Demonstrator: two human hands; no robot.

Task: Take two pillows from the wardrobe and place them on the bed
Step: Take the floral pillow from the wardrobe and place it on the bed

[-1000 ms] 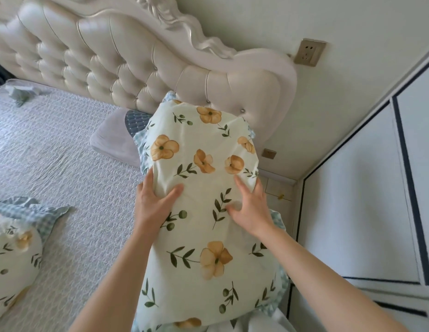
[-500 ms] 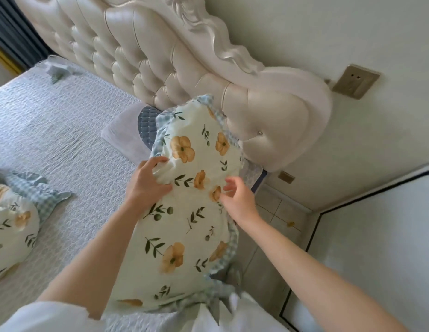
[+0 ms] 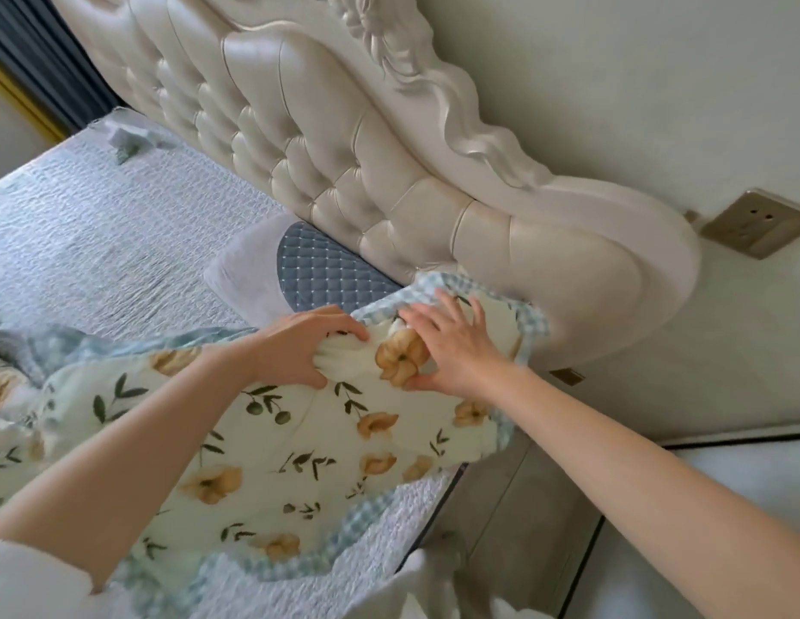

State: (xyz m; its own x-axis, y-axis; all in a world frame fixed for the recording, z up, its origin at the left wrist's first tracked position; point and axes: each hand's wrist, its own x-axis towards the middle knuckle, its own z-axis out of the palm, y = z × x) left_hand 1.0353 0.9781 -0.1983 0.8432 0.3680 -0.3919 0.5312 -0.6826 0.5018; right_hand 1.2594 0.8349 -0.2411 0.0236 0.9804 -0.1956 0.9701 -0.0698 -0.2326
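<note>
A cream pillow (image 3: 300, 457) printed with orange flowers and edged in blue check lies on the bed (image 3: 99, 243), its far end near the headboard. My left hand (image 3: 300, 346) grips a bunch of its fabric near that far end. My right hand (image 3: 452, 350) rests on the same end with fingers spread, thumb pinching the cloth beside a flower. A second pillow (image 3: 10, 386) of the same print lies at the left edge, partly hidden by my left forearm.
The tufted cream headboard (image 3: 327, 172) runs along the wall. A grey pad with a blue quilted patch (image 3: 327, 270) lies flat by the headboard. A wall socket (image 3: 755, 225) is at right. The bed's right edge drops to a tiled floor (image 3: 514, 529).
The pillow has gone from upright and tilted to lying flat on the bed. Both hands moved with it toward the headboard, and the left now bunches the fabric.
</note>
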